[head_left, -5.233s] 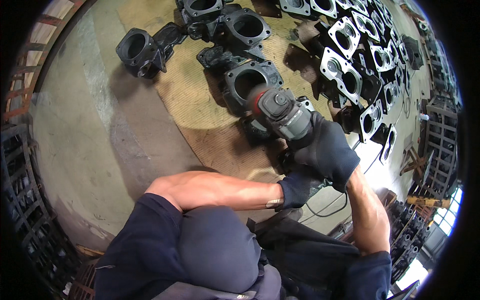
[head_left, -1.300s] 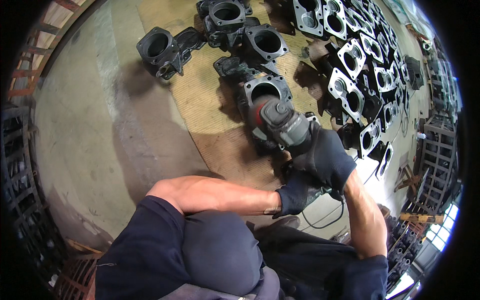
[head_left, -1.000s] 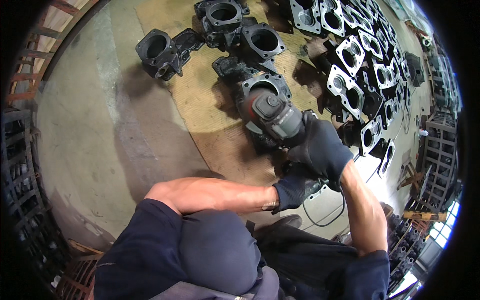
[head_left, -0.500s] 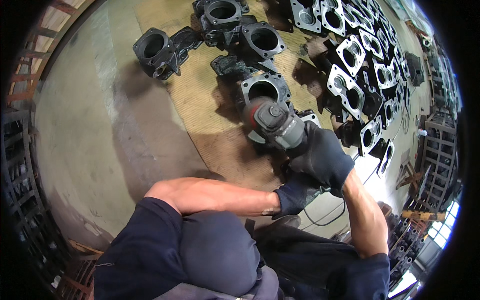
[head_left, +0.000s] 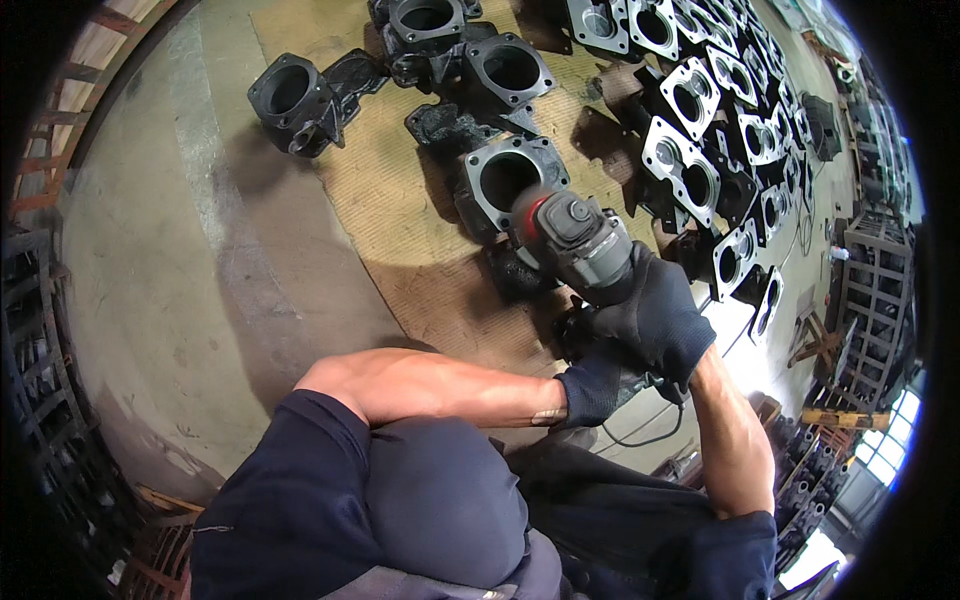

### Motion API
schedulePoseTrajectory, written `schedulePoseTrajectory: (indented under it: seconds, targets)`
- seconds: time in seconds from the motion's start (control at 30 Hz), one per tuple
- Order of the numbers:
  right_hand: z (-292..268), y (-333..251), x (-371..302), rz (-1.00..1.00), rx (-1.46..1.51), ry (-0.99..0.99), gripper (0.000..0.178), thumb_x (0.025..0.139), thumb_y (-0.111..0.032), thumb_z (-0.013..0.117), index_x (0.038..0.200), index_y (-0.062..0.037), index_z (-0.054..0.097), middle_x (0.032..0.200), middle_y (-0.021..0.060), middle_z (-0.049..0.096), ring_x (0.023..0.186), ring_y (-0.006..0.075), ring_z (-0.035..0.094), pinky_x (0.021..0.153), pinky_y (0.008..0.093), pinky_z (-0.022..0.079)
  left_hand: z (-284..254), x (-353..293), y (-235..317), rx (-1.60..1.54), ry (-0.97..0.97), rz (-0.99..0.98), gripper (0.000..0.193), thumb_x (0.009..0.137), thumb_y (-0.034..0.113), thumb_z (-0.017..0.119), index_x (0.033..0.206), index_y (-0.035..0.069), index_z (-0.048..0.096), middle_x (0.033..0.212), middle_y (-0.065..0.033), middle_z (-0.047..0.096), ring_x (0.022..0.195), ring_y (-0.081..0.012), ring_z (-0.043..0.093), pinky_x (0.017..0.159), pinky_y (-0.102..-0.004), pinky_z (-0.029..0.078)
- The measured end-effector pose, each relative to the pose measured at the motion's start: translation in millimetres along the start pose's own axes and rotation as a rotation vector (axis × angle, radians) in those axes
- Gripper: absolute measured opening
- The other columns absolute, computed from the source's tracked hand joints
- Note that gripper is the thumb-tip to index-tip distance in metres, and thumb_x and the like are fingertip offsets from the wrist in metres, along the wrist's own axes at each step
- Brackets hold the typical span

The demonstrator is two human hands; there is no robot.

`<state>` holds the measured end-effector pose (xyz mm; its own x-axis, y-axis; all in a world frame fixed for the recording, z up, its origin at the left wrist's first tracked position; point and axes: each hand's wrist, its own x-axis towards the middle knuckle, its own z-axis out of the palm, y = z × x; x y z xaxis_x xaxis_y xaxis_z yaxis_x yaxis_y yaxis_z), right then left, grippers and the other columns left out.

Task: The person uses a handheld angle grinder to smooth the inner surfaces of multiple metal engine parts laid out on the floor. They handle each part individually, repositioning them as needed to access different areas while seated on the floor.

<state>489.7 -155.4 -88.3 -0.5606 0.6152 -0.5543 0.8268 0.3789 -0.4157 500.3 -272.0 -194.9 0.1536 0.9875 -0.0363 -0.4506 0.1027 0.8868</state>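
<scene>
1. Nearest come two dark blue sleeves (head_left: 290, 480) and two bare forearms (head_left: 450, 388), both ending in dark work gloves.
2. The left hand (head_left: 600, 385) is curled around the rear of one angle grinder (head_left: 585, 245); its fingers are mostly hidden.
3. The right hand (head_left: 655, 315) sits farther forward, wrapped firmly around the grinder's body. One black cord (head_left: 645, 440) loops below the hands.
4. The grinder's head points up and left, its one disc (head_left: 530, 212) blurred at the lower right of the nearest casting (head_left: 478, 185); whether they touch cannot be told. Some dark metal (head_left: 515, 275) shows beneath, perhaps the same piece.
5. Counting that one, four dark castings with round bores facing up stand on or beside one yellowish ribbed mat (head_left: 400, 240): a second casting (head_left: 467, 68) just beyond, a third casting (head_left: 395, 40) at the top and a fourth casting (head_left: 265, 105) at the left.
6. On the right, well over ten pale-faced castings (head_left: 665, 150) crowd together, overlapping too much for an exact count.
7. Farthest out, one slatted metal crate (head_left: 868, 310) stands at the right and another, a dark crate (head_left: 35, 345), at the left.
</scene>
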Motion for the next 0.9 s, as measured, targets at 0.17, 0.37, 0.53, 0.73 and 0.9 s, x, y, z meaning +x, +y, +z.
schedulePoseTrajectory:
  seconds: [0.17,0.37,0.53,0.73,0.9]
  targets:
    - [6,6,2,0.036,0.029,0.005,0.055,0.058,-0.015,0.078,0.105,0.0054,0.060,0.089,0.0165,0.070,0.083,0.0223,0.068,0.080,0.0324,0.053,-3,1,5,0.019,-0.002,-0.031,0.027,0.094,0.003,0.054,0.120,-0.001,0.054,0.114,-0.0059,0.058,0.104,-0.0136,0.053,0.090,-0.0269,0.046]
    - [6,3,-2,0.000,0.063,-0.028,0.052,0.061,-0.021,0.075,0.103,0.0040,0.061,0.086,0.0244,0.068,0.082,0.0370,0.068,0.076,0.0384,0.054,-6,-7,0,0.194,-0.066,0.009,0.035,0.096,0.009,0.052,0.130,0.001,0.049,0.126,-0.0121,0.054,0.117,-0.0185,0.049,0.100,-0.0320,0.038]
    - [4,5,-1,0.034,0.136,-0.009,0.049,0.061,-0.021,0.075,0.101,0.0041,0.060,0.085,0.0244,0.068,0.083,0.0353,0.069,0.075,0.0378,0.053,-1,1,-11,0.042,-0.046,-0.046,0.038,0.097,0.010,0.049,0.134,0.001,0.045,0.132,-0.0134,0.053,0.120,-0.0194,0.049,0.105,-0.0330,0.037]
    - [-15,18,19,0.005,0.146,0.051,0.048,0.062,-0.022,0.074,0.100,0.0042,0.061,0.085,0.0227,0.068,0.079,0.0323,0.069,0.075,0.0361,0.054,-16,31,21,0.048,0.005,-0.057,0.022,0.092,0.007,0.058,0.112,-0.001,0.059,0.108,-0.0096,0.065,0.100,-0.0143,0.059,0.085,-0.0284,0.050]
    - [-7,3,54,-0.054,0.160,-0.016,0.046,0.062,-0.020,0.075,0.100,0.0021,0.062,0.089,0.0197,0.069,0.086,0.0300,0.069,0.080,0.0348,0.052,-47,32,32,0.212,0.089,-0.148,0.024,0.091,0.013,0.061,0.111,-0.001,0.061,0.105,-0.0112,0.067,0.097,-0.0147,0.059,0.086,-0.0303,0.048]
